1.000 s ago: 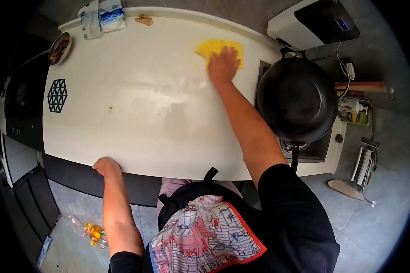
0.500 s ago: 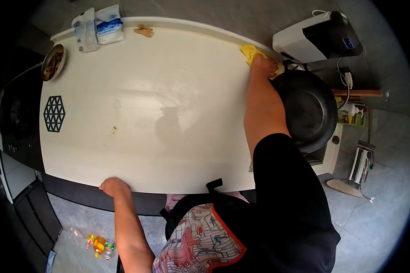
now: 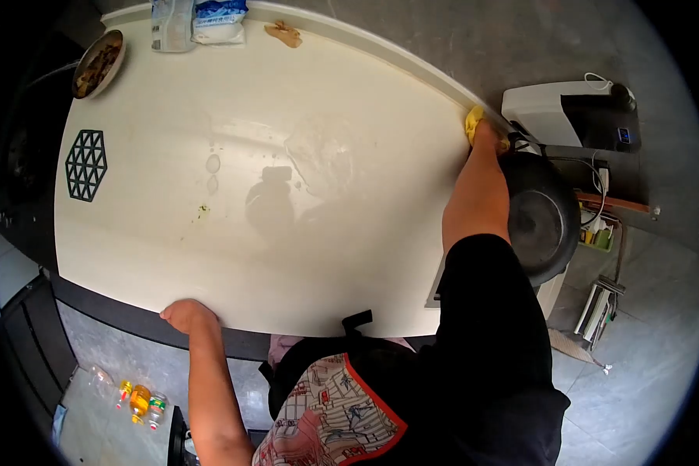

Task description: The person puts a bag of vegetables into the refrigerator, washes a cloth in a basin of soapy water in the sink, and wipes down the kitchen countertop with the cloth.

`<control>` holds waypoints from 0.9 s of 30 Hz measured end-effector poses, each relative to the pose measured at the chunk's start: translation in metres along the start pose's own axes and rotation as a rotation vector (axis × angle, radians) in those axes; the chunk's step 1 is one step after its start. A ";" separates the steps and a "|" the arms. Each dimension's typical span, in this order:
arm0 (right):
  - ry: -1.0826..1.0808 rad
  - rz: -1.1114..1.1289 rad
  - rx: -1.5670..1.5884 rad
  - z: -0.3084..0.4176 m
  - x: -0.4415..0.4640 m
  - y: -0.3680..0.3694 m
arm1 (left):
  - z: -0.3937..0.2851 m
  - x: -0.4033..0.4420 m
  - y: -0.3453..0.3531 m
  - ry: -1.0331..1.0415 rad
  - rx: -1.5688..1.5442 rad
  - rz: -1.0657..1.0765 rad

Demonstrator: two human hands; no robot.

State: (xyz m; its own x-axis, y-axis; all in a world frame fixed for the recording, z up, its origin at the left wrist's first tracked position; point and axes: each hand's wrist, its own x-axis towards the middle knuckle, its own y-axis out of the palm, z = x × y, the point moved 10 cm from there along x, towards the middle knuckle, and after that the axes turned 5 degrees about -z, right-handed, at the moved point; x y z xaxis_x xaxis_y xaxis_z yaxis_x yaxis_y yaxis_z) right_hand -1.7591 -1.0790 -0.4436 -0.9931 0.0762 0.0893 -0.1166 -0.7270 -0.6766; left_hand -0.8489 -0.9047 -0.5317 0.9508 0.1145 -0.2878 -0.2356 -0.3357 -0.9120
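A yellow cloth is bunched in my right hand, which presses it against the white countertop's raised back edge near the far right corner. The fingers are closed on the cloth and partly hidden. Close beside my right forearm stands a black wok. My left hand is curled at the front edge of the countertop, its fingers mostly out of sight. Wet smears and small green specks lie on the countertop's middle.
At the back are plastic packets and a brownish scrap. A bowl of food and a dark hexagonal trivet sit on the left. A white-and-black appliance stands behind the wok. Bottles are on the floor.
My right hand has moved with the yellow cloth a little farther along the back edge toward the corner. The camera view has shifted and tilted. My left hand stays at the front edge.
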 end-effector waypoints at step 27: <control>-0.541 0.004 -0.478 0.062 -0.136 -0.006 | 0.000 -0.014 -0.011 -0.131 -0.058 -0.086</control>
State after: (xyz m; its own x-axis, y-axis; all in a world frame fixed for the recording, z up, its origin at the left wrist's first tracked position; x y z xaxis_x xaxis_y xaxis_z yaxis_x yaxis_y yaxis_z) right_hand -1.6224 -1.1269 -0.4062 -0.8622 -0.3645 0.3518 -0.2288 -0.3393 -0.9124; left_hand -0.8592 -0.9025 -0.5174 0.9317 0.2652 -0.2481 -0.1384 -0.3723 -0.9177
